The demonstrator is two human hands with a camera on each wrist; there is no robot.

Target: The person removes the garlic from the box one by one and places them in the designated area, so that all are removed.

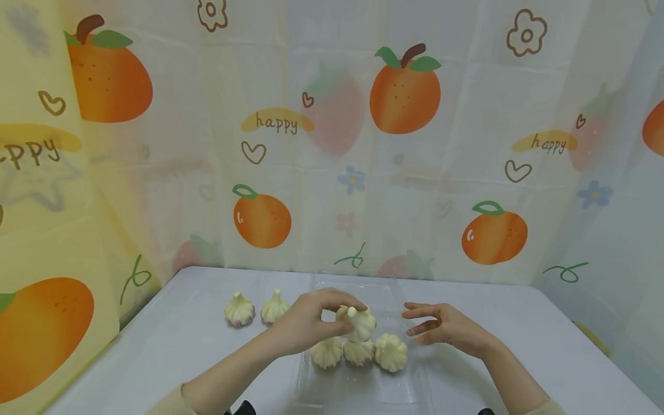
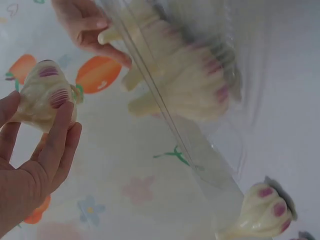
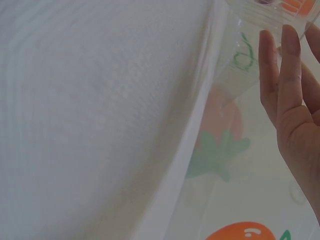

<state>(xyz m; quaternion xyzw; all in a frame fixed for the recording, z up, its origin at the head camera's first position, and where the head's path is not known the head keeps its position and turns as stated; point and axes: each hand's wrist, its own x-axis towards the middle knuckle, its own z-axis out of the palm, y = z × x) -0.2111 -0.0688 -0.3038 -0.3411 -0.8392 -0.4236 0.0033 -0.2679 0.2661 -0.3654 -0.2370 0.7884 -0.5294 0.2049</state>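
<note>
My left hand (image 1: 306, 323) pinches a garlic bulb (image 1: 361, 324) between thumb and fingers, above a clear plastic box (image 1: 363, 395). Purple streaks mark that bulb in the left wrist view. Inside the box sit a left bulb (image 1: 325, 353), a middle bulb (image 1: 358, 352) partly hidden behind the held one, and a right bulb (image 1: 391, 352). To the right of the box, my right hand (image 1: 451, 331) holds nothing; its loosely bent fingers point toward the box wall. Right wrist view: the fingers (image 3: 290, 70) are extended near the clear plastic.
Two more garlic bulbs, one at the far left (image 1: 239, 309) and one (image 1: 275, 307) nearer the box, stand on the white table (image 1: 207, 357). A printed curtain (image 1: 321, 219) with oranges hangs behind the table's back edge.
</note>
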